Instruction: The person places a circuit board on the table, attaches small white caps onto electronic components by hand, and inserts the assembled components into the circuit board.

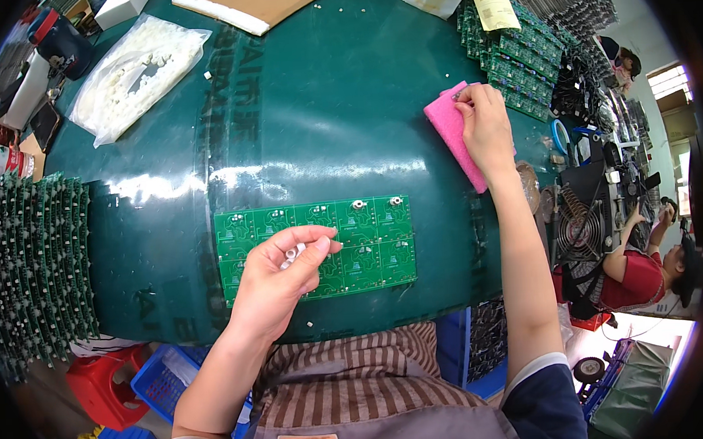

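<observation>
A green circuit board panel (361, 259), divided into several small boards, lies flat near the table's front edge. Two small pale round parts (358, 206) stand on its far right sections. Over the panel's left half, my left hand (273, 279) is closed around a few small white plastic parts (292, 255), its thumb and forefinger together at the tip. Farther right, my right hand (487, 129) pinches at the top of a pink foam pad (451, 127). A tiny dark thing shows at those fingertips; I cannot make out what it is.
A clear bag of white parts (141, 79) lies at the far left, near a dark blue bottle (60, 44). Circuit boards are stacked at the left edge (32, 268) and far right (526, 59). A red stool (106, 387) stands below. Other people work at right.
</observation>
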Tool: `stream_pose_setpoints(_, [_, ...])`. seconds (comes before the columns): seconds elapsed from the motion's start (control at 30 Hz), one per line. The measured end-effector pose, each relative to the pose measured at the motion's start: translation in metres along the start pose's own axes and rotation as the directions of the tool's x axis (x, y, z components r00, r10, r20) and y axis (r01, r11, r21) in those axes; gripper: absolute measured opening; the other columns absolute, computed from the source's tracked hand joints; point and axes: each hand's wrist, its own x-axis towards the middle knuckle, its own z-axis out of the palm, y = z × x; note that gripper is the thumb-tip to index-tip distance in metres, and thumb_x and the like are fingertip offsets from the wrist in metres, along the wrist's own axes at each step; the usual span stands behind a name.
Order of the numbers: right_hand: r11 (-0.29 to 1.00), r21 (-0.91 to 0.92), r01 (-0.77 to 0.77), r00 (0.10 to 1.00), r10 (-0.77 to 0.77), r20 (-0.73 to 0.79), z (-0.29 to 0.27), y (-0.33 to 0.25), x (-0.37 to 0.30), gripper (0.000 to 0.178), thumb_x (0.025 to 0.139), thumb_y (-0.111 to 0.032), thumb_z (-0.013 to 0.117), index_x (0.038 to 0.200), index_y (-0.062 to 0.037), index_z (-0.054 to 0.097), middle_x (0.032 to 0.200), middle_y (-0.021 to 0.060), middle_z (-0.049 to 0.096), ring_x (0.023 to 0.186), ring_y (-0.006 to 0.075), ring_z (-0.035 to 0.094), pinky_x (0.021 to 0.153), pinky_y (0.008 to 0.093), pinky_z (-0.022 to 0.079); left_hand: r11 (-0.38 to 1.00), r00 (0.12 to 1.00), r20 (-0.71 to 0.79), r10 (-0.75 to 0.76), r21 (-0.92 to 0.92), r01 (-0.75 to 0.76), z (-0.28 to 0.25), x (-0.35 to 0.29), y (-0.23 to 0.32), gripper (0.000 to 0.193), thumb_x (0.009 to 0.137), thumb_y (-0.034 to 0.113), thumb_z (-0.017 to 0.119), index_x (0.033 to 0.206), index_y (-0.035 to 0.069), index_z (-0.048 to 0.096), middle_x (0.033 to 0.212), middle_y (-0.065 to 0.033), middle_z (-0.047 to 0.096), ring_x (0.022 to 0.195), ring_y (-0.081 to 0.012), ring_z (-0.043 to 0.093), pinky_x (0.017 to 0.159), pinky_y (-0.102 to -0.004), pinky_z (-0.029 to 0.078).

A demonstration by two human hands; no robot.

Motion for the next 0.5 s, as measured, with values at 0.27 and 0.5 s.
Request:
stream_pose_setpoints(0.27, [1.0,0.005,-0.022,1.0,0.022,-0.018,0.002,0.005,0.003,0.006,0.08,-0.002,0.059,0.082,-0.0009,0.053,0.083,0.0123,0.054,0.081,0.0305,0.051,0.073,0.0388,0.043,1.0,1.0,0.002,0.026,-0.012,-0.026,0.002,0.0,0.001,0.022,0.088,0.013,0.061,0.107,0.0,0.06,0.093,-0.0095,0.064,0.054,-0.0012,0.035,0.046,-0.0164,0.029])
stream_pose_setpoints(0.5, [0.939,0.285,-0.194,0.968,0.136,0.21,-0.013,0.009,0.012,0.007,0.078,0.001,0.059,0.082,0.0004,0.054,0.083,0.0134,0.053,0.083,0.031,0.053,0.074,0.0365,0.044,1.0,1.0,0.0,0.027,-0.012,-0.027,0.001,0.0,-0.002,0.021,0.089,0.014,0.061,0.105,0.001,0.06,0.092,-0.0089,0.065,0.053,-0.0011,0.035,0.046,-0.016,0.029])
